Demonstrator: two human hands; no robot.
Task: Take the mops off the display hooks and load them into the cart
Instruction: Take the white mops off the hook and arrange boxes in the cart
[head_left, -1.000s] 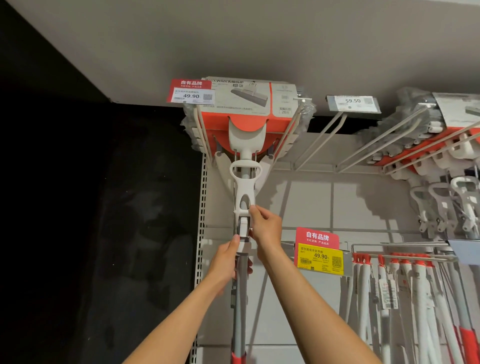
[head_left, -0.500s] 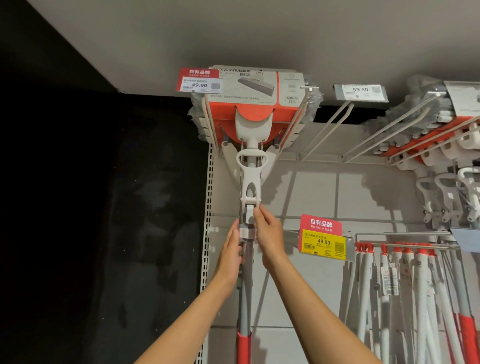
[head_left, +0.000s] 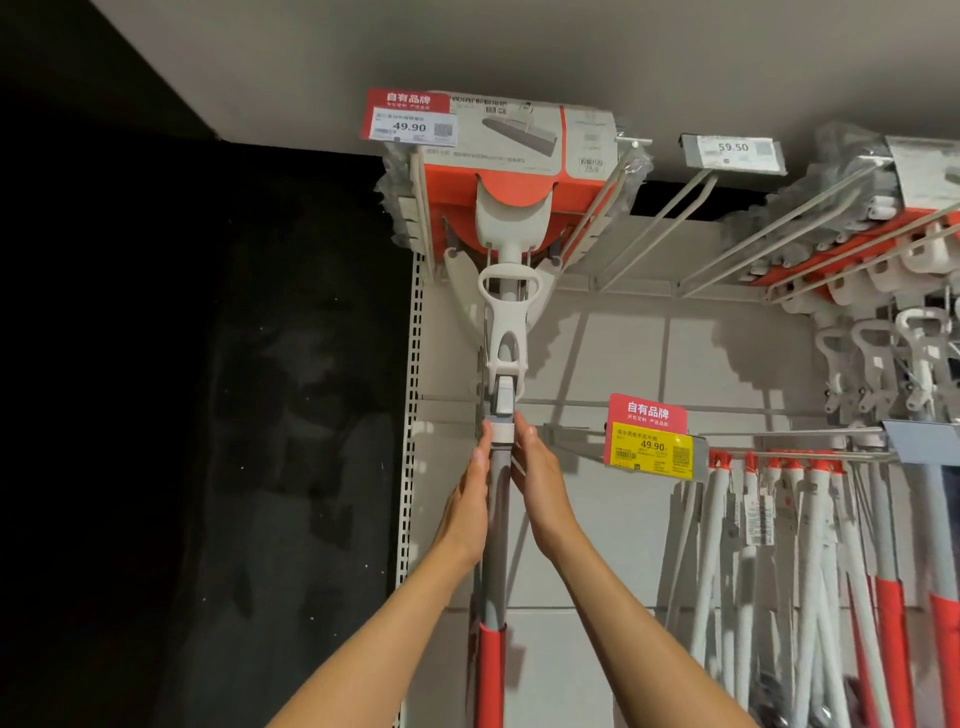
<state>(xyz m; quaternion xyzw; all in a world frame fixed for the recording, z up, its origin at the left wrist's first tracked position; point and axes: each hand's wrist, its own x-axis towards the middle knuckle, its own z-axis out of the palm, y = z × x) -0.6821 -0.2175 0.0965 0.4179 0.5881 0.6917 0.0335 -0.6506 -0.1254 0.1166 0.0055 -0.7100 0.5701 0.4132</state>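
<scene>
Mop (head_left: 496, 519), head on hooks (head_left: 613, 197) at twelve o'clock: left hand (head_left: 470, 499) and right hand (head_left: 540, 488) flat against pole, fingers straight, not gripping; close fingers first, then lift clear.

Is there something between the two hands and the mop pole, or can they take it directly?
Nothing visible stands between them. The left hand and the right hand already lie flat against the grey mop pole, one on each side. The mop head hangs on the display hooks above.
</scene>
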